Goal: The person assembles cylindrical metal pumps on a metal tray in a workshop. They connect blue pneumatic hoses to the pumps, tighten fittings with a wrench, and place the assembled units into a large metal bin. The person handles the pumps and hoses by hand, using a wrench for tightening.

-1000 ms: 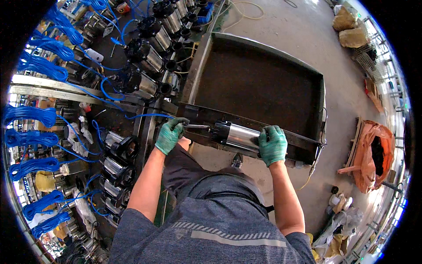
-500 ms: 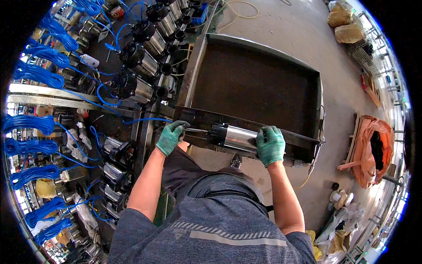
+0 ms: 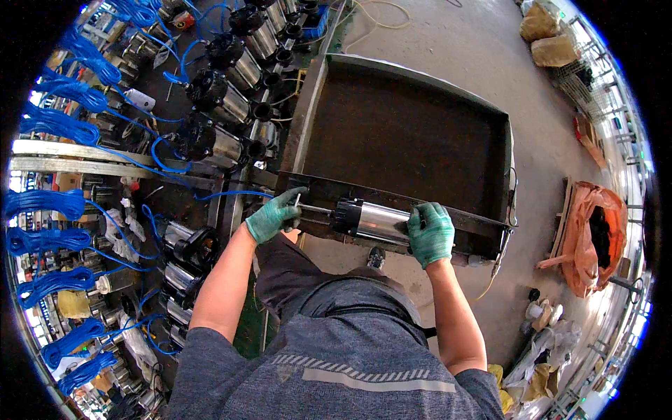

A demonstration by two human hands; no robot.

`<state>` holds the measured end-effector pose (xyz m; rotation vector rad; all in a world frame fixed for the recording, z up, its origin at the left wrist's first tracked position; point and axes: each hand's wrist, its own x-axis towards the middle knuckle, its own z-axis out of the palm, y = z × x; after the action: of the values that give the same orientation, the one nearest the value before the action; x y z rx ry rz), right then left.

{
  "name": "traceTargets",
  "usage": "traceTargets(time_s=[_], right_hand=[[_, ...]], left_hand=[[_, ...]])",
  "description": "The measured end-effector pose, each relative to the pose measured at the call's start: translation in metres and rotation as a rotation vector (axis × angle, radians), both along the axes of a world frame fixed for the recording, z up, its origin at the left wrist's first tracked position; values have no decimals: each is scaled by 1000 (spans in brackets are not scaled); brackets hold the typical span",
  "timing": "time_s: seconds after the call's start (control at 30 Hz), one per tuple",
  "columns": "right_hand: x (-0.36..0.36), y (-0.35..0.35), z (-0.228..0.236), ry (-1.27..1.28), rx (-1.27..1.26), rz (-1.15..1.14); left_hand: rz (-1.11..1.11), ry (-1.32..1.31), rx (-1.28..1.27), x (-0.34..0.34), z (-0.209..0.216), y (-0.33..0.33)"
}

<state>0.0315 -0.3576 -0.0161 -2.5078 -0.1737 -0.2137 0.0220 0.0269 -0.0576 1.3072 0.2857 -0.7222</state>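
A submersible pump [image 3: 381,222] with a shiny steel body and a black ribbed end lies on its side along the near edge of the dark metal tray [image 3: 409,133]. My right hand [image 3: 431,234], in a green glove, is wrapped over the pump's right end. At the other side, my gloved left hand [image 3: 273,215] has its fingers around the crossbar of a T-handle wrench [image 3: 316,209]. The wrench's thin shaft points into the pump's black end; its tip is hidden there. A blue cable [image 3: 234,193] runs behind my left hand.
To the left stand several steel-and-black pumps [image 3: 224,143] with coiled blue cables [image 3: 45,203] beyond them. On the right floor sits an orange sack [image 3: 577,262] with dark contents. Plastic wrapping [image 3: 553,350] lies at lower right. A yellow hose [image 3: 392,24] curls at the far side.
My left hand has turned slightly about the wrench, its fingers loosening around the crossbar. My right hand and the pump have stayed in place.
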Motion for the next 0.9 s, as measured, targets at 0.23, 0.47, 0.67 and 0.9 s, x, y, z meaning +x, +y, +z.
traceTargets(time_s=[0.23, 0.47, 0.67, 0.9], right_hand=[[0, 0, -2, 7, 9, 16], [1, 2, 4, 12, 18, 11], [0, 3, 3, -7, 10, 23], [0, 1, -3, -9, 13, 17]], left_hand=[[-258, -366, 629, 1, -23, -1], [-125, -140, 198, -3, -10, 6], [-195, -241, 213, -3, -23, 14], [-268, -303, 439, 0, -30, 14]])
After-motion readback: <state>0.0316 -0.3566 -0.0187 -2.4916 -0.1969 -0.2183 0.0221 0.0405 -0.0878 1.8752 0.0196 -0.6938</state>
